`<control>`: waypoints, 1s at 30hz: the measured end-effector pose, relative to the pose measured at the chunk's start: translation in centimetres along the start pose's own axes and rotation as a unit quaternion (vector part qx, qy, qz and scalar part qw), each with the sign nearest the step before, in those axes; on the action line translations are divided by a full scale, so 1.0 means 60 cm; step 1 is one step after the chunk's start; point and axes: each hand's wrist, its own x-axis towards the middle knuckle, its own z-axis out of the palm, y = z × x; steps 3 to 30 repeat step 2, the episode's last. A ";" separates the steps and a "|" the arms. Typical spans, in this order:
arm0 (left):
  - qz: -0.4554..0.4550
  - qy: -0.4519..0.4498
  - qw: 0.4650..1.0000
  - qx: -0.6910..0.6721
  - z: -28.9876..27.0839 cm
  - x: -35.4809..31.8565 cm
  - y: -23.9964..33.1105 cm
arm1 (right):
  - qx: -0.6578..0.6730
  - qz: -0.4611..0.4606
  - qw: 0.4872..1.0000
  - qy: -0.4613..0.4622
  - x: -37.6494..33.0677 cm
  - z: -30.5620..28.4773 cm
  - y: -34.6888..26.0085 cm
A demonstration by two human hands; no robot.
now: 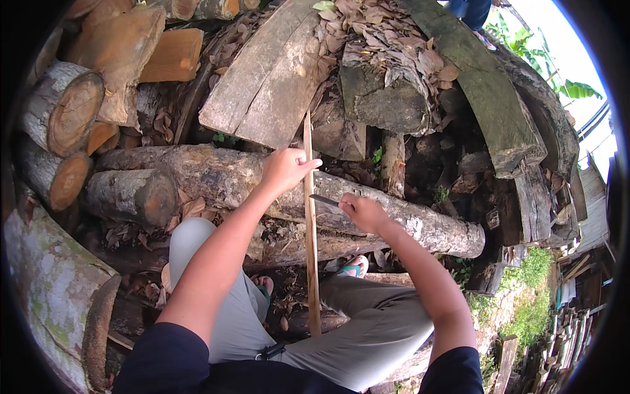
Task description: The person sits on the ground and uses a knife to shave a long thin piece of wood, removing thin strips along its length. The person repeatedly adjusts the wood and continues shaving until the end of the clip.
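Note:
A long, narrow strip of pale wood [311, 243] runs from between my legs up to the timber in front of me. My left hand [287, 172] is closed around its upper part, the thumb pointing right. In my right hand [365, 213] is a knife, its handle hidden in the closed fingers. The dark knife blade [323, 200] points left, and its tip meets or overlaps the strip just below my left hand. Behind the strip lies a thick, bark-covered log [407, 220], stretching across in front of my knees.
Cut round logs [72, 108] are stacked on the left. Ahead, a broad weathered slab [266, 79] and a squared block [384, 98] lie among dry leaves [387, 26]. A mossy curved beam [479, 85] stands right. At the top edge, another person's trouser leg [471, 12] shows.

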 end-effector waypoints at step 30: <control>0.006 0.062 0.991 -0.123 0.024 0.010 0.005 | 0.102 0.019 0.995 0.012 0.016 0.025 0.023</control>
